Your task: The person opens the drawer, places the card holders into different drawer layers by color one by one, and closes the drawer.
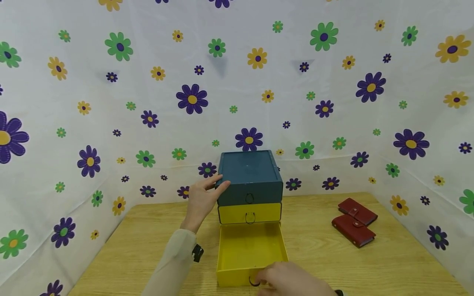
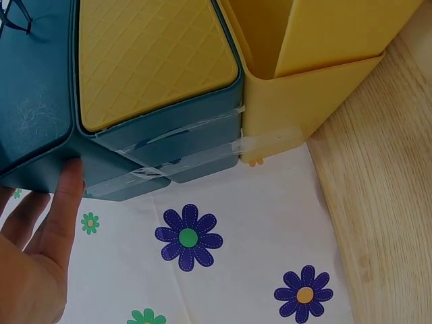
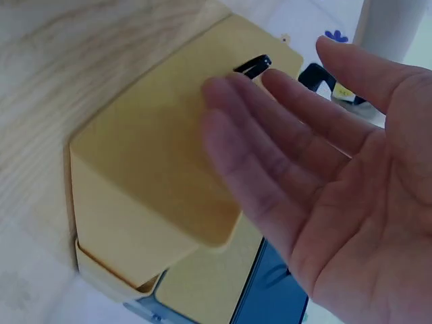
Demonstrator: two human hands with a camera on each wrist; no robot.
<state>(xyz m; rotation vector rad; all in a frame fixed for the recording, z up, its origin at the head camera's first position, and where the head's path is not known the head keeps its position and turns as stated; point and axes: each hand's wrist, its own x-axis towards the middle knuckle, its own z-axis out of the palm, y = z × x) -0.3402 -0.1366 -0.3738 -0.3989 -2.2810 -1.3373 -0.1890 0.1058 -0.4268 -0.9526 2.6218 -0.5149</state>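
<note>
A small stacked drawer unit (image 1: 244, 166) stands on the table, with a dark blue top tier and a yellow-fronted middle drawer (image 1: 233, 213), both closed. Its bottom yellow drawer (image 1: 233, 278) is pulled far out, and its inside shows bare. My left hand (image 1: 201, 199) rests against the upper left side of the blue tier, fingers extended. At the front of the pulled-out drawer is my right hand (image 1: 292, 279), its fingertips close to the black loop handle (image 3: 254, 66). In the right wrist view those fingers are nearly straight and the palm holds nothing.
Two dark red snap-closed notebooks or wallets lie overlapping at the table's right, one behind (image 1: 357, 209) and one in front (image 1: 353, 230). A white flower-patterned cloth (image 1: 237, 82) hangs behind and beside the wooden table (image 1: 148, 242). Clear tape (image 2: 202, 162) runs along the unit's side.
</note>
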